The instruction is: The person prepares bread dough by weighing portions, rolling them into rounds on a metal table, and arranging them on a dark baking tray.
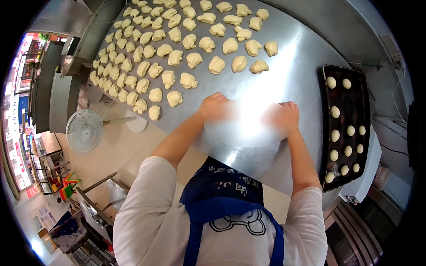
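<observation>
On the shiny metal table (306, 57), my left hand (214, 107) rests with its fingers curled in. To its right, my right hand (285, 117) is bent over in much the same way, palm down. A bright, blurred patch covers the space between the hands and their inner sides, so whatever they hold is hidden. Closest to my left hand is a pale dough piece (175, 98). Rows of similar lumps, such as this dough piece (217, 65), spread over the far and left parts of the table.
A dark baking tray (341, 99) with several round dough balls (335, 112) stands at the table's right side. Off the left edge are a white fan (84, 131) and a wooden-framed stand (106, 195) on the floor. A blue apron (222, 190) hangs against the near edge.
</observation>
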`<action>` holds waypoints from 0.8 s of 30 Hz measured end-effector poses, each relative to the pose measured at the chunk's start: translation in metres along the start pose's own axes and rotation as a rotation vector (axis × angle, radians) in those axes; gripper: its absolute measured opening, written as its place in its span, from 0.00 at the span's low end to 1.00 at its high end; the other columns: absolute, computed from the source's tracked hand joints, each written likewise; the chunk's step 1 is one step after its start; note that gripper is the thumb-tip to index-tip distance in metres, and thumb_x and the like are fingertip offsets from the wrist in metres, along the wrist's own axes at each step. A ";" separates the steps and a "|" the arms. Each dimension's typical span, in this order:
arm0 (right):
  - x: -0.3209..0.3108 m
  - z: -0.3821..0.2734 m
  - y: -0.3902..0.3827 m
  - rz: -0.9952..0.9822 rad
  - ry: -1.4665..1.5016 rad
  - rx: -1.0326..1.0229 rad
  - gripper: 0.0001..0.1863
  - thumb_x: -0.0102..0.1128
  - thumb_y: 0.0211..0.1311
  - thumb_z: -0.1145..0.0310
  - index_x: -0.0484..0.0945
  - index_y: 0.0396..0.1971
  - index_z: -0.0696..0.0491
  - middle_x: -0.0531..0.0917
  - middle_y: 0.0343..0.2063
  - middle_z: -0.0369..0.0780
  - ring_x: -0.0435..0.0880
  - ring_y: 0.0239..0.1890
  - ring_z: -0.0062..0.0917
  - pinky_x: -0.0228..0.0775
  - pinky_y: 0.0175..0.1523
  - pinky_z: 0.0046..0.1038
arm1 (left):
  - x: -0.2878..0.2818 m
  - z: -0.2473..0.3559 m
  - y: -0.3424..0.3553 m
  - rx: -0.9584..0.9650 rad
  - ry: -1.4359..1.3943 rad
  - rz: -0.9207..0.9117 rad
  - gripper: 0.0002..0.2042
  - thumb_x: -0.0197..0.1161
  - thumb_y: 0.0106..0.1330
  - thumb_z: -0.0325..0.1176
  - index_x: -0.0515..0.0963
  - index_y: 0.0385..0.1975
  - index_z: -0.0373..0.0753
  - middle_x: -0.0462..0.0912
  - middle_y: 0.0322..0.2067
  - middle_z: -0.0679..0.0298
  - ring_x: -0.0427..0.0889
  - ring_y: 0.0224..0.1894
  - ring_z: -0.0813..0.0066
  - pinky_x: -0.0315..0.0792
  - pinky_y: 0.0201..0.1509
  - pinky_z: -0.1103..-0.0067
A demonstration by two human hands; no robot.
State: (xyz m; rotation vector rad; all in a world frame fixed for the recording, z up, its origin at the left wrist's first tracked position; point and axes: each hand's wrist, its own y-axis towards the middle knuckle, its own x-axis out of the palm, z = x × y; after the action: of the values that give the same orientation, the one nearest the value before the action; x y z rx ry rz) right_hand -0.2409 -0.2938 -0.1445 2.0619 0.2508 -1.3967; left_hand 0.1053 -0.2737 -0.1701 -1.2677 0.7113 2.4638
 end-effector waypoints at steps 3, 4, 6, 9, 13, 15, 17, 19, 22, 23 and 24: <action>0.018 0.006 -0.053 -0.025 0.202 0.075 0.14 0.77 0.44 0.62 0.80 0.28 0.48 0.82 0.35 0.38 0.80 0.42 0.35 0.73 0.49 0.39 | -0.009 0.013 -0.028 -0.056 -0.003 0.107 0.19 0.81 0.48 0.48 0.80 0.31 0.47 0.81 0.31 0.66 0.82 0.37 0.62 0.76 0.45 0.63; 0.007 -0.023 -0.045 0.014 0.121 0.079 0.12 0.75 0.46 0.66 0.80 0.29 0.49 0.82 0.37 0.39 0.81 0.44 0.37 0.76 0.50 0.39 | -0.012 0.022 -0.045 -0.078 0.027 0.168 0.20 0.81 0.48 0.49 0.80 0.33 0.47 0.82 0.31 0.66 0.82 0.38 0.62 0.76 0.46 0.63; 0.006 -0.053 -0.025 0.057 0.234 0.035 0.11 0.74 0.46 0.67 0.79 0.27 0.49 0.82 0.34 0.37 0.81 0.42 0.35 0.75 0.48 0.38 | 0.002 0.051 -0.046 -0.006 -0.065 0.147 0.21 0.81 0.48 0.49 0.81 0.36 0.47 0.82 0.33 0.66 0.82 0.39 0.62 0.75 0.46 0.61; 0.039 -0.052 0.022 0.024 0.171 -0.187 0.13 0.75 0.46 0.64 0.76 0.22 0.48 0.80 0.27 0.34 0.81 0.38 0.31 0.72 0.44 0.36 | 0.016 0.063 -0.003 0.003 0.018 -0.051 0.20 0.81 0.48 0.48 0.82 0.36 0.47 0.82 0.33 0.67 0.82 0.39 0.62 0.75 0.45 0.60; 0.028 0.004 0.075 -0.019 0.109 -0.196 0.15 0.78 0.43 0.57 0.78 0.25 0.46 0.81 0.29 0.35 0.80 0.35 0.32 0.72 0.43 0.37 | 0.012 0.002 0.023 0.059 -0.033 0.090 0.18 0.82 0.47 0.48 0.81 0.31 0.48 0.82 0.33 0.66 0.82 0.39 0.62 0.75 0.43 0.63; 0.021 0.017 0.069 0.032 0.167 -0.093 0.15 0.78 0.43 0.59 0.78 0.25 0.47 0.81 0.30 0.36 0.81 0.36 0.34 0.73 0.43 0.37 | 0.008 -0.009 0.011 0.034 -0.001 0.130 0.18 0.81 0.48 0.47 0.80 0.30 0.47 0.81 0.32 0.67 0.82 0.38 0.62 0.74 0.44 0.64; 0.017 0.016 0.049 0.021 0.232 0.033 0.14 0.77 0.43 0.62 0.78 0.25 0.48 0.82 0.32 0.36 0.82 0.38 0.34 0.75 0.45 0.37 | 0.012 -0.002 -0.005 -0.101 0.039 0.152 0.17 0.80 0.49 0.47 0.80 0.30 0.47 0.81 0.31 0.67 0.81 0.38 0.62 0.73 0.45 0.64; 0.017 -0.001 0.022 0.083 0.267 0.103 0.13 0.76 0.43 0.66 0.77 0.24 0.48 0.82 0.32 0.37 0.82 0.39 0.35 0.75 0.46 0.37 | 0.019 0.023 -0.020 -0.329 0.094 0.161 0.17 0.79 0.50 0.48 0.80 0.29 0.47 0.80 0.31 0.68 0.81 0.38 0.62 0.73 0.45 0.63; 0.041 -0.027 0.040 0.023 0.316 0.024 0.12 0.75 0.43 0.69 0.76 0.20 0.48 0.80 0.26 0.37 0.81 0.36 0.36 0.73 0.45 0.36 | 0.033 0.038 -0.024 0.068 0.055 -0.177 0.17 0.79 0.52 0.49 0.79 0.26 0.46 0.80 0.30 0.68 0.81 0.37 0.61 0.72 0.44 0.62; 0.049 -0.027 0.059 0.037 0.278 -0.081 0.13 0.76 0.43 0.65 0.76 0.19 0.47 0.79 0.26 0.37 0.81 0.36 0.35 0.72 0.44 0.35 | 0.037 0.027 -0.013 0.036 0.153 -0.107 0.19 0.78 0.50 0.52 0.78 0.23 0.47 0.80 0.30 0.68 0.80 0.36 0.61 0.72 0.42 0.63; 0.054 -0.018 0.078 0.058 0.228 -0.173 0.15 0.78 0.42 0.62 0.75 0.18 0.47 0.79 0.25 0.37 0.81 0.35 0.35 0.72 0.44 0.35 | 0.032 0.014 0.008 0.018 0.120 -0.059 0.19 0.79 0.50 0.52 0.78 0.24 0.47 0.80 0.30 0.68 0.80 0.36 0.60 0.72 0.43 0.63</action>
State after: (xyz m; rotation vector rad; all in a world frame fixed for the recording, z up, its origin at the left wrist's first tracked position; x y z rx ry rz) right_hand -0.1665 -0.3546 -0.1580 2.0649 0.3898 -1.0666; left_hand 0.0738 -0.2723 -0.1876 -1.4189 0.7138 2.3453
